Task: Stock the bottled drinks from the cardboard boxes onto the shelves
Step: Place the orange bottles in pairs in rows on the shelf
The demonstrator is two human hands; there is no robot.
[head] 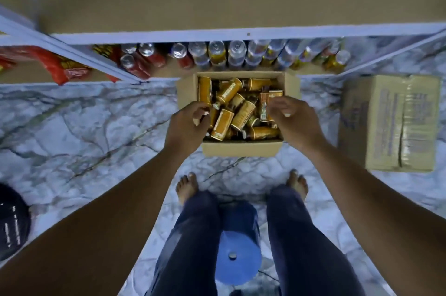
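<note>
You are at the pick-up step: both hands are down at the open box (241, 148), which sits on the marble floor (96, 126) right against the low shelf (169, 36). The orange bottles (242, 112) lie jumbled inside, pointing every way, so take 1 per hand and choose ones on top of the heap rather than dragging from under the pile. Your right hand (293, 122) is over the box's right side with its thumb and curled fingers (286, 112) closed on the upright bottle (265, 102) standing against that wall; the bottle's cap end shows just beyond your fingertips, so the grip sits on the body, which is where you want it. Lift it straight up to clear its neighbours. Your left hand (189, 124) hovers over the box's left wall with its fingers bent inward, touching or just beside the nearest bottle at that edge; I cannot tell whether they are pinching anything. If not, settle them round the body of a loose top bottle before lifting. The shelf row already holds standing drinks, so aim for a gap and set each bottle down upright. The sealed box (388, 122) waits to your right.
</note>
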